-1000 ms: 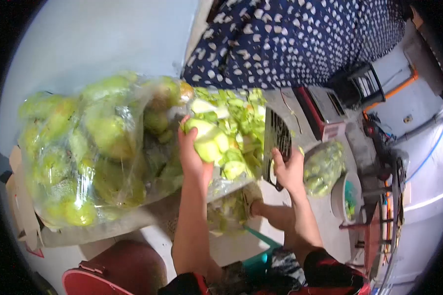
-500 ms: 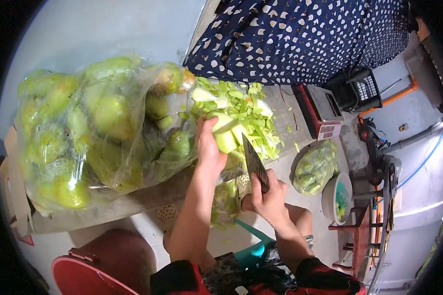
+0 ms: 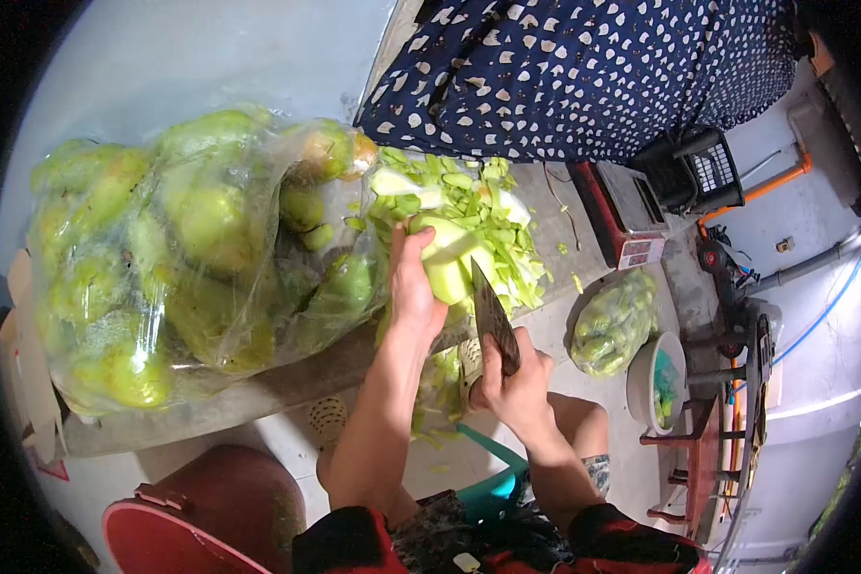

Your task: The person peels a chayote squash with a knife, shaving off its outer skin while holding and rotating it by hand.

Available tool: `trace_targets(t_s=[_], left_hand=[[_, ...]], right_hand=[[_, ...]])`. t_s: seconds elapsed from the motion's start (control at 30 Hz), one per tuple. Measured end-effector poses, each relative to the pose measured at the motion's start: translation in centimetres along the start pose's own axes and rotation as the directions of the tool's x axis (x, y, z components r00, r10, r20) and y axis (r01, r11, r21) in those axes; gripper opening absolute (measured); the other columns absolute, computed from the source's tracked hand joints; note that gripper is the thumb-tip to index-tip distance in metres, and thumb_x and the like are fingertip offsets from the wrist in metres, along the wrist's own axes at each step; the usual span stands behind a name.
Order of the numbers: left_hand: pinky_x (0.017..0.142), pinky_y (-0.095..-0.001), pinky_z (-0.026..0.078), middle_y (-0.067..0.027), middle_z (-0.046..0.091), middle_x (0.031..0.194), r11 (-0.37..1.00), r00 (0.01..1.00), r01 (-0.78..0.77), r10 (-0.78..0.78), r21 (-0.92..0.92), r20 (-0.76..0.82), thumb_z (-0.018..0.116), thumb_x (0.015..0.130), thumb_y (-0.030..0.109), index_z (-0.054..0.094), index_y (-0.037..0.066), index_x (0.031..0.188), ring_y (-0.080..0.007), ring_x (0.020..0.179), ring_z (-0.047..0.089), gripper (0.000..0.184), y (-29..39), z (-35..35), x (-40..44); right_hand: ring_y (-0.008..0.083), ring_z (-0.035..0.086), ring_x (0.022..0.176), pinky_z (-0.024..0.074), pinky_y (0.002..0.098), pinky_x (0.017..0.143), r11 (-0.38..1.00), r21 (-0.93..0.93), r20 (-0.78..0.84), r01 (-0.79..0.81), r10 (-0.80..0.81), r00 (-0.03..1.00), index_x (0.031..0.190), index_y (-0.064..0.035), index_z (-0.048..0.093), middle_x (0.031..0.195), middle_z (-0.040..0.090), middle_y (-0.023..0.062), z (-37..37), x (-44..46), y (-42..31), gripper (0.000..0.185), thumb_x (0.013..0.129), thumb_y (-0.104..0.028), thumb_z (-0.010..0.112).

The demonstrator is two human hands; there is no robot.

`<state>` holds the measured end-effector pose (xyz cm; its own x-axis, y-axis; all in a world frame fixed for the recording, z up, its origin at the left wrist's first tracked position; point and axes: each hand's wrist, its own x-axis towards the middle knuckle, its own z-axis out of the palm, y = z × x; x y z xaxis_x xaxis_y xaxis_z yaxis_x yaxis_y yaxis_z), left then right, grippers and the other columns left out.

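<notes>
1. On the near edge of a long grey slab (image 3: 163,430), centre of view, we find a peeled, pale-green fruit w/ flat cut faces (image 3: 440,271), held just off the slab's edge by our L hand (image 3: 416,295).
2. L hand: fingers wrapped round the fruit's near side, thumb on top; grip closed.
3. R hand (image 3: 518,390): fingers shut round the grip of a dark-bladed, pointed knife (image 3: 493,320); handle mostly hidden by our fingers. Blade tip lies at the fruit's cut side; contact vs. slight gap, we can't tell.
4. Beyond the fruit, on the slab: heap of pale-green peelings and cut pieces (image 3: 502,234), loosely spread.
5. L of our L hand: large transparent plastic bag (image 3: 210,287) w/ whole green fruits, some yellowish.
6. Far R of slab, we note a red-sided scale w/ grey top (image 3: 622,215); next to it, a black plastic crate (image 3: 703,177). Navy cloth w/ white print (image 3: 584,81) hangs behind.
7. Floor, R side: knotted-looking bag of green produce (image 3: 614,325), near a round white basin (image 3: 644,383) w/ green contents.
8. Floor, lower L: red plastic bin (image 3: 225,497), tilted in our view.
</notes>
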<state>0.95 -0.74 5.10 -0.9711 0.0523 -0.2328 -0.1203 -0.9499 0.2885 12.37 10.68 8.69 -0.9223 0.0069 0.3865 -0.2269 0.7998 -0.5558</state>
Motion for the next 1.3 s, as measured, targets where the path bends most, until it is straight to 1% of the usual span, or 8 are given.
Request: trace_targets(t_s=[0.13, 0.43, 0.6, 0.67, 0.83, 0.97, 1.13, 1.3], left_hand=[[0.086, -0.0362, 0.050, -0.0083, 0.056, 0.108, 0.979, 0.987, -0.160, 0.158, 0.129, 0.025, 0.048, 0.091, 0.013, 0.049, 0.010, 0.114, -0.0208, 0.097, 0.060, 0.024, 0.2, 0.3, -0.1], [0.085, -0.0361, 0.050, -0.0083, 0.056, 0.109, 0.996, 0.997, -0.045, 0.040, 0.073, 0.061, 0.049, 0.091, 0.013, 0.049, 0.009, 0.115, -0.0206, 0.099, 0.059, 0.025, 1.0, 0.6, -0.6], [0.084, -0.0369, 0.052, -0.0070, 0.058, 0.103, 0.981, 0.992, -0.129, 0.125, 0.142, 0.036, 0.048, 0.093, 0.017, 0.051, 0.010, 0.112, -0.0198, 0.095, 0.061, 0.020, 0.4, 0.4, -0.3], [0.084, -0.0366, 0.052, -0.0073, 0.058, 0.103, 0.963, 0.987, -0.162, 0.158, 0.214, 0.033, 0.048, 0.093, 0.017, 0.051, 0.010, 0.112, -0.0197, 0.094, 0.061, 0.020, 0.6, 0.4, -0.1], [0.083, -0.0360, 0.053, -0.0089, 0.059, 0.106, 0.978, 0.999, -0.044, 0.046, 0.204, -0.007, 0.047, 0.093, 0.014, 0.051, 0.008, 0.112, -0.0202, 0.096, 0.062, 0.020, 1.1, 0.5, 0.0], [0.084, -0.0363, 0.054, -0.0094, 0.059, 0.107, 0.940, 0.990, -0.138, 0.133, 0.313, 0.036, 0.047, 0.093, 0.013, 0.051, 0.008, 0.113, -0.0210, 0.097, 0.063, 0.020, 0.9, 0.0, 0.3], [0.083, -0.0352, 0.052, -0.0093, 0.057, 0.111, 0.994, 0.996, 0.073, -0.068, 0.077, -0.058, 0.050, 0.091, 0.012, 0.051, 0.007, 0.118, -0.0204, 0.099, 0.059, 0.027, 1.1, 1.3, -0.7], [0.081, -0.0368, 0.054, -0.0076, 0.060, 0.102, 0.968, 0.997, -0.074, 0.072, 0.238, 0.018, 0.047, 0.094, 0.016, 0.052, 0.010, 0.113, -0.0207, 0.092, 0.064, 0.020, 0.8, 1.0, -0.6]], right_hand=[[0.0317, 0.057, 0.044, 0.0423, 0.0355, 0.043, 1.000, -0.007, 0.016, 0.012, -0.012, 1.000, 0.077, -0.0011, 0.052, 0.055, 0.053, 0.0149, -0.4, 0.4, -0.2, 0.017, 0.085, -0.006, 0.065], [0.0301, 0.054, 0.044, 0.0427, 0.0360, 0.046, 0.999, -0.014, 0.042, -0.029, 0.030, 0.999, 0.080, -0.0022, 0.055, 0.056, 0.053, 0.0119, -0.5, 0.7, -0.7, 0.015, 0.086, -0.009, 0.067], [0.0304, 0.054, 0.044, 0.0425, 0.0359, 0.046, 0.999, 0.025, 0.030, -0.031, 0.031, 0.999, 0.082, -0.0026, 0.057, 0.056, 0.053, 0.0115, -0.6, 1.0, -0.5, 0.013, 0.086, -0.010, 0.066], [0.0412, 0.057, 0.051, 0.0446, 0.0416, 0.048, 0.999, -0.014, 0.105, -0.036, 0.037, 0.994, 0.079, -0.0007, 0.047, 0.057, 0.056, 0.0198, -1.3, 1.5, -1.2, 0.020, 0.089, -0.007, 0.063], [0.0440, 0.056, 0.055, 0.0450, 0.0464, 0.054, 0.992, 0.000, 0.160, -0.124, 0.123, 0.979, 0.081, -0.0018, 0.050, 0.061, 0.057, 0.0202, -1.5, 1.8, -1.4, 0.018, 0.089, -0.011, 0.063], [0.0457, 0.054, 0.060, 0.0445, 0.0482, 0.061, 0.986, -0.047, 0.245, -0.163, 0.169, 0.955, 0.084, -0.0027, 0.051, 0.065, 0.058, 0.0204, -2.5, 2.2, -1.7, 0.016, 0.090, -0.012, 0.063], [0.0456, 0.054, 0.062, 0.0443, 0.0487, 0.064, 0.983, -0.042, 0.206, -0.177, 0.182, 0.961, 0.084, -0.0025, 0.051, 0.065, 0.059, 0.0201, -1.8, 2.2, -2.0, 0.016, 0.090, -0.012, 0.062], [0.0447, 0.056, 0.060, 0.0451, 0.0473, 0.060, 0.988, -0.041, 0.235, -0.149, 0.155, 0.960, 0.082, -0.0023, 0.049, 0.063, 0.058, 0.0199, -1.9, 2.6, -1.3, 0.018, 0.089, -0.011, 0.063]])
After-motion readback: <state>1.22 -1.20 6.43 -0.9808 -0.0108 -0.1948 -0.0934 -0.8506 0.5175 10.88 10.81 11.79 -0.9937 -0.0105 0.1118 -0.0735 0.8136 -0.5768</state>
